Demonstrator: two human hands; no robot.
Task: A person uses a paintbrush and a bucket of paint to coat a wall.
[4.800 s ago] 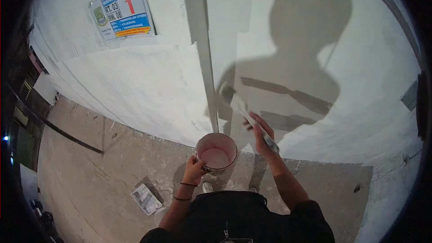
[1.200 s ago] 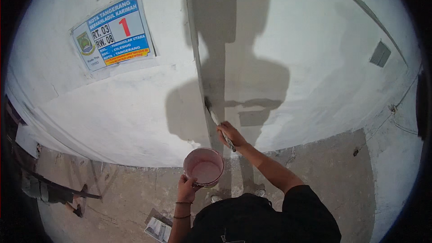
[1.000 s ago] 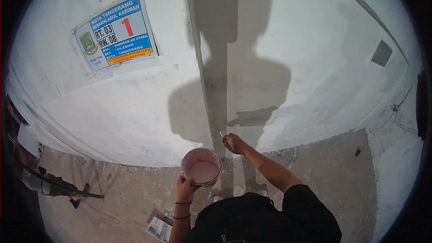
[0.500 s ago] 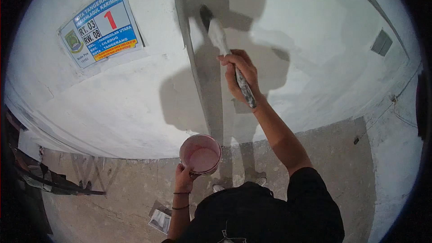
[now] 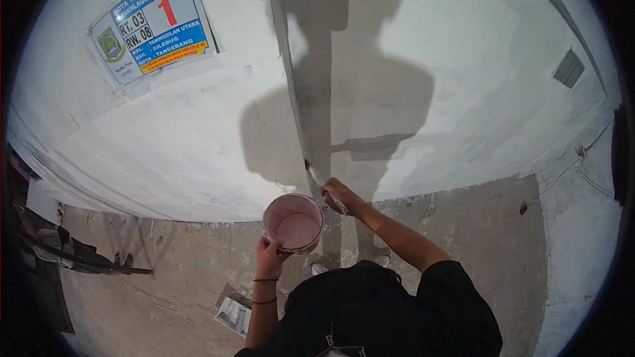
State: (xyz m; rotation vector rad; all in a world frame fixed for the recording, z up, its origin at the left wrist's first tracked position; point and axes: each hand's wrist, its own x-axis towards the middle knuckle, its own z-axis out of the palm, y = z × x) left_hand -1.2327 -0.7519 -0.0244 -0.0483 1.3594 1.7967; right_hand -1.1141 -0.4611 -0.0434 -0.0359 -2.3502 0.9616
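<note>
My left hand point(image 5: 270, 256) grips the lower rim of a small round bucket point(image 5: 293, 222) holding pale pinkish-white paint, kept at waist height. My right hand point(image 5: 338, 194) is closed on the handle of a paint brush point(image 5: 315, 175), whose bristles touch the low part of the grey vertical strip point(image 5: 297, 86) running up the white wall point(image 5: 165, 139). The brush sits just above and to the right of the bucket. My shadow falls across the wall beside the strip.
A blue, white and orange sign point(image 5: 155, 23) hangs on the wall at upper left. A small grey box point(image 5: 569, 68) is fixed at upper right. Folded paper point(image 5: 233, 315) lies on the concrete floor point(image 5: 165, 277). Dark tools or debris point(image 5: 73, 254) lie at far left.
My right hand has brought the brush down the grey strip from high on the wall to its low part near the bucket. The bucket has stayed in my left hand.
</note>
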